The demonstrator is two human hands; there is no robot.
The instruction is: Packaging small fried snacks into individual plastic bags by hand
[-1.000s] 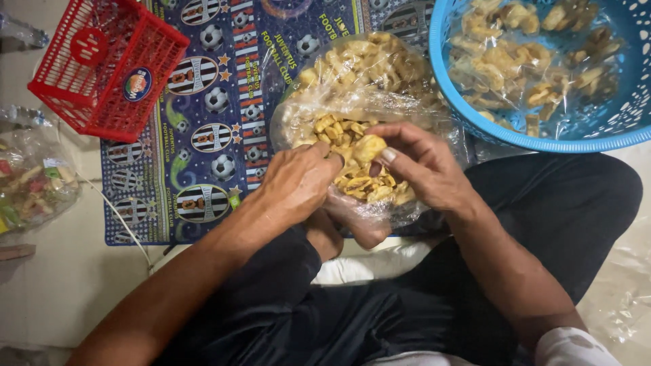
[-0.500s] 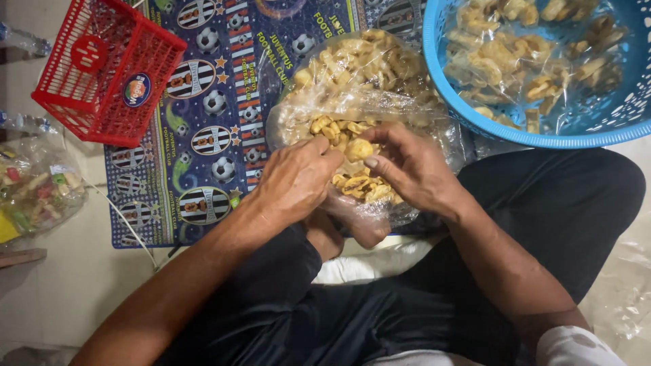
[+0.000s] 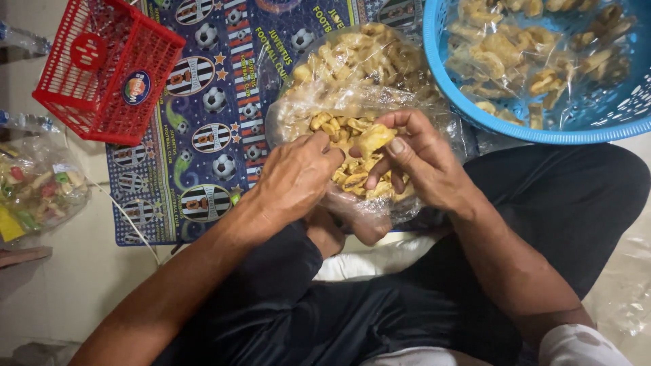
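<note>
Left hand (image 3: 298, 177): centre of the frame, knuckles up, fingers curled together over the near rim of the small clear bag (image 3: 363, 203); the fingertips are hidden inside the bag mouth, so what they press on cannot be told.
Right hand (image 3: 417, 163): just right of centre, thumb and first fingers pinching one pale yellow chip (image 3: 373, 139) above the bag mouth; the other fingers are curled under the bag's right edge.
Small clear bag: centre of the frame, resting on the person's lap between both hands, mouth open toward the top of the frame.
Fill state: the small bag looks partly filled with yellow chips; its mouth is open and not tied or sealed.
Supply: a large clear bag of chips (image 3: 359, 64) lies touching the small bag, upper centre of the frame, and looks well stocked.
Finished packs: the blue basket (image 3: 475, 115), upper right, holds several filled clear packs.
Judged progress: a number of packs done, one in hand about midway, closing not yet done, much loose stock left.
Red basket (image 3: 102, 68): upper left, on the printed mat (image 3: 203, 135), well apart from both hands.
Mixed snack bag (image 3: 37, 190): left edge, on the floor, untouched.
</note>
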